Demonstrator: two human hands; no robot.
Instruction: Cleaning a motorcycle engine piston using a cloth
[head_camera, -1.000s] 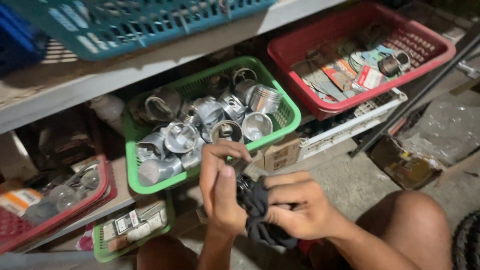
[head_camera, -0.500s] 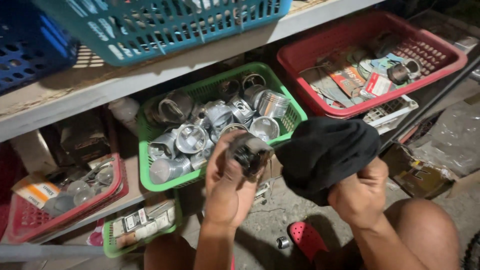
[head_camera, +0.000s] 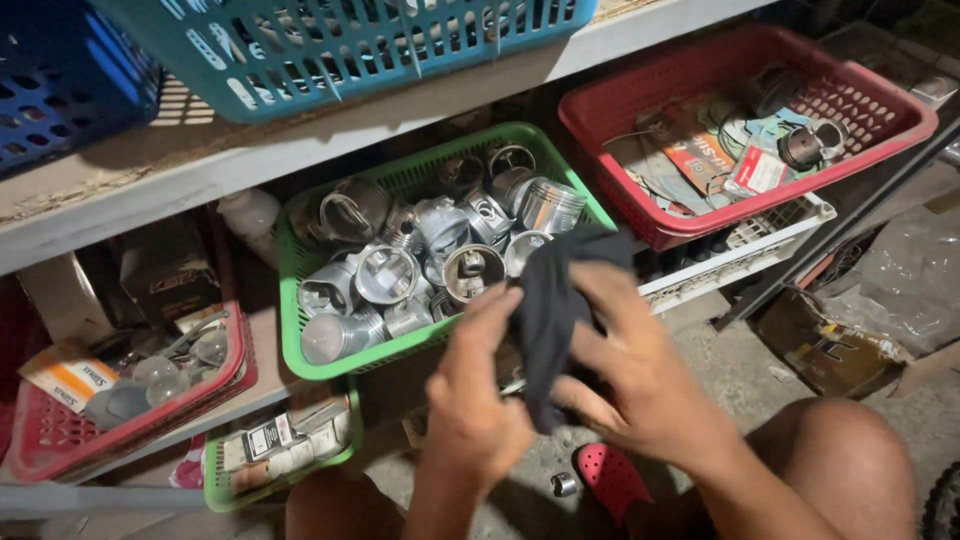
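Two hands: left hand (head_camera: 478, 405) | right hand (head_camera: 640, 385) | bunching soft dark cloth (head_camera: 548, 310)

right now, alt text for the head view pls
Both hands, left and right, grip a dark cloth in front of a green basket full of metal pistons. A red basket of packets sits to the right, under a shelf with blue baskets.
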